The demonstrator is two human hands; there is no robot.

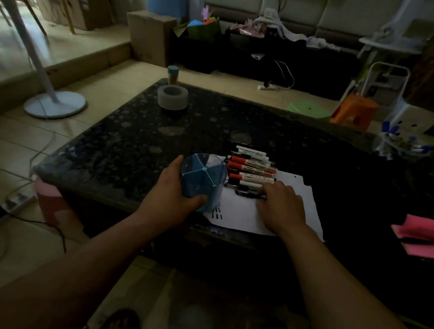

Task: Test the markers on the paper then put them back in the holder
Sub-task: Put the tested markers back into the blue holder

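Marker nearest the table's near edge: black marker (pixel 247 193), lying flat on the white paper sheet (pixel 243 216). Right hand (pixel 281 205) is on top of it, fingers curled down onto the barrel, palm over the paper.

Paper sits at the near edge of the dark speckled stone table (pixel 136 140), roughly mid-width. Short black ink strokes show on its near-left corner.

Left hand (pixel 171 194) grips the blue translucent plastic holder (pixel 202 181), thumb across the near wall, fingers round the left side. Holder is over the paper's left end and tilted so its mouth shows, dividers meeting at a centre hub. Can't tell if its base touches the paper.

Just beyond the right hand: row of white-barrelled markers (pixel 253 168) with red and black caps, side by side, caps toward the holder. The near ones lie on the paper's far edge, the far ones on bare table.

Right edge: stack of pink paper sheets (pixel 421 233). Further back on that edge, a blurred pile of blue-capped markers (pixel 403 145).

Far-left corner: grey tape roll (pixel 172 98), flat; behind it a small jar with a teal lid (pixel 172 74), upright.

Floor beyond: orange plastic stool (pixel 353 112) right, white round fan base (pixel 54 104) left, brown cardboard box (pixel 149 37) at the back.
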